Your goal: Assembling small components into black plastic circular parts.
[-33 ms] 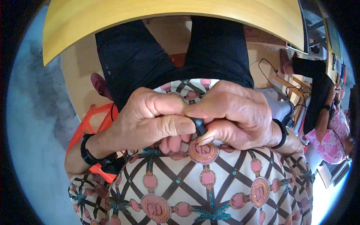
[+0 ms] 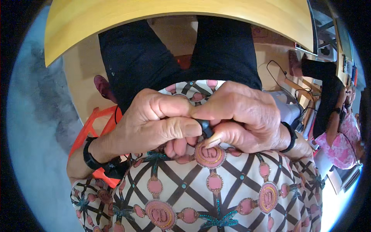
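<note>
Head view: both hands met over the lap, in front of the patterned shirt (image 2: 185, 181) and short of the yellow counter (image 2: 174, 9). The dark piece (image 2: 206, 128) sat between the fingertips of the two hands, just beyond the tip of the left thumb; much of it was covered, so its full shape could not be told.

The likeliest trouble was a slip: the piece looked small and smooth, with little of it free to grip, and an uneven squeeze could have shot it out. Since it was held over the lap and not the counter, it could then have dropped onto the trousers (image 2: 139, 62) or the floor (image 2: 79, 77). With the fingers hiding so much, a crooked hold could also have gone unnoticed.

The left hand (image 2: 156, 118) came in from the left, grasping the piece, its thumb laid nearly level and pointing right, the lower fingers curled beneath. The right hand (image 2: 247, 116) was arched, knuckles up, closed on the piece too, its index tip against the left fingers and its thumb bent beside the piece's lower end. Both wrists, each banded in black, angled inward.
</note>
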The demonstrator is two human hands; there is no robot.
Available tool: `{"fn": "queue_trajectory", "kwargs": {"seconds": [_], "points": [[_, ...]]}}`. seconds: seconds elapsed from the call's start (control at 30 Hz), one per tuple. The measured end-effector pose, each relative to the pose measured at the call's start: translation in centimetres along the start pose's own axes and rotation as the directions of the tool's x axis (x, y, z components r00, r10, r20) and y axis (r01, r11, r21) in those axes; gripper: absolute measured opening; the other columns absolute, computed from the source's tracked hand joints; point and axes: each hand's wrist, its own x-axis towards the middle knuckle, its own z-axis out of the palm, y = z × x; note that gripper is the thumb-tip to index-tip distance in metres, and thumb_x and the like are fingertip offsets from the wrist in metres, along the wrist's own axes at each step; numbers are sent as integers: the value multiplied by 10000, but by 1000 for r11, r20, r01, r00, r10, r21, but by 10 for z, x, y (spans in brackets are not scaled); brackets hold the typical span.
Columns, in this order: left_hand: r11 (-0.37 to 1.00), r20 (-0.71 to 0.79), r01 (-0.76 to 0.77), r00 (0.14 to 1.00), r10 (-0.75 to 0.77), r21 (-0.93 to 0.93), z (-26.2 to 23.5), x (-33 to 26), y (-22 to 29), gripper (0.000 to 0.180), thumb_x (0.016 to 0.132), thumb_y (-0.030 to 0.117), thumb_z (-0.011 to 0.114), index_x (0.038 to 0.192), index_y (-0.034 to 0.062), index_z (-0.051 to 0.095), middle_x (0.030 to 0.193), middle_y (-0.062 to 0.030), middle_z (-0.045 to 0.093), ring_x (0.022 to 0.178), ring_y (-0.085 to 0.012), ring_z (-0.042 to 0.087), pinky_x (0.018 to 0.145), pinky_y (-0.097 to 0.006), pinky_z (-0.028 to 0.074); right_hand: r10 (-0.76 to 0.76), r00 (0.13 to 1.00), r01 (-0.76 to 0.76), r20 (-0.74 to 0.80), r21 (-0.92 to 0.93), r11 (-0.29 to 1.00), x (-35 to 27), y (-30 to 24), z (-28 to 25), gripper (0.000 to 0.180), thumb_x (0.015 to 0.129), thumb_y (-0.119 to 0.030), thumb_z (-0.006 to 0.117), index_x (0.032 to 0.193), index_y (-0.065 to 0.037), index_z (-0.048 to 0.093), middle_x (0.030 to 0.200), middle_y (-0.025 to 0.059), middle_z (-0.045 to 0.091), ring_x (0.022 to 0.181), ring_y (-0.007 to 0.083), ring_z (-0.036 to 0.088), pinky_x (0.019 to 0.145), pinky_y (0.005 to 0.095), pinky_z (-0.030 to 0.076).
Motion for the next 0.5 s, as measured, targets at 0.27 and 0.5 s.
{"fn": "queue_trajectory", "kwargs": {"seconds": [0.27,0.5], "points": [[997,-20,-60,998,61,54,5,-7,-4,192,877,155,626,788,-15,627,568,-39,607,481,-57,568,417,-174,435,5,999,-6,32,36,999,-4,-1,3,337,792,-260,689,960,29,647,770,90,625,670,195,601,587,293,473],[925,22,-233,971,238,299,5,-11,-10,181,870,152,628,840,-26,635,610,-26,586,493,-76,588,423,-191,451,-9,999,5,51,67,998,-4,-3,6,331,776,-264,699,951,14,653,769,89,623,661,194,601,587,290,479]]}}
